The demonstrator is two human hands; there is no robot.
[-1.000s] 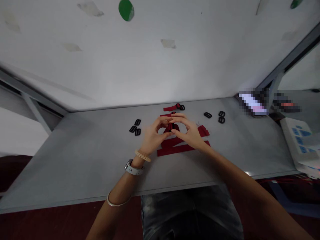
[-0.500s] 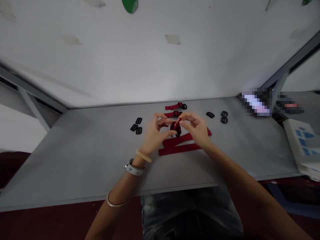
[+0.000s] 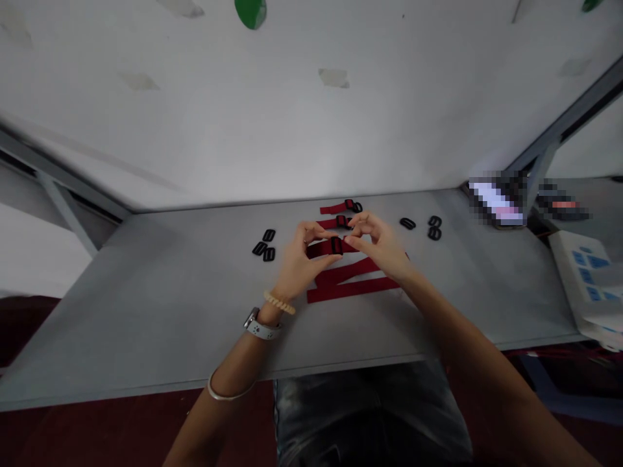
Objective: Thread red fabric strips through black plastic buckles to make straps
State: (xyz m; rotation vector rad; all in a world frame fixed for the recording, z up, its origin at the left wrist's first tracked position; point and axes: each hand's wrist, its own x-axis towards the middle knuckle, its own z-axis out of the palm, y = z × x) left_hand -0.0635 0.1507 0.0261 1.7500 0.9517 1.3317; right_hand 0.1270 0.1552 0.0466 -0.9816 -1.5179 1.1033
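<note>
Between my hands is a red webbing strap (image 3: 318, 249) threaded through a black slide buckle (image 3: 336, 245). My left hand (image 3: 299, 259) grips the buckle by its upper and lower edges, thumb below and fingers above. The thumb and forefinger of my right hand (image 3: 379, 250) pinch the strap just right of the buckle. Beyond them lie two more red straps with black buckles, one at the back (image 3: 333, 209) and one nearer (image 3: 328, 224), partly behind my fingers. Closer to me, plain red straps (image 3: 350, 288) lie flat under my right wrist.
Several loose black slide buckles (image 3: 268, 253) lie left of my hands. Black rings (image 3: 435, 232) and another black oval ring (image 3: 407, 223) lie to the right. A blurred-out phone (image 3: 499, 201) and a white box with blue print (image 3: 586, 272) stand farther right. A white wall (image 3: 292, 143) rises behind the grey table (image 3: 195, 311).
The buckle has turned to face me, and the strap through it now lies straighter. My right fingers have moved from above the buckle to its right side.
</note>
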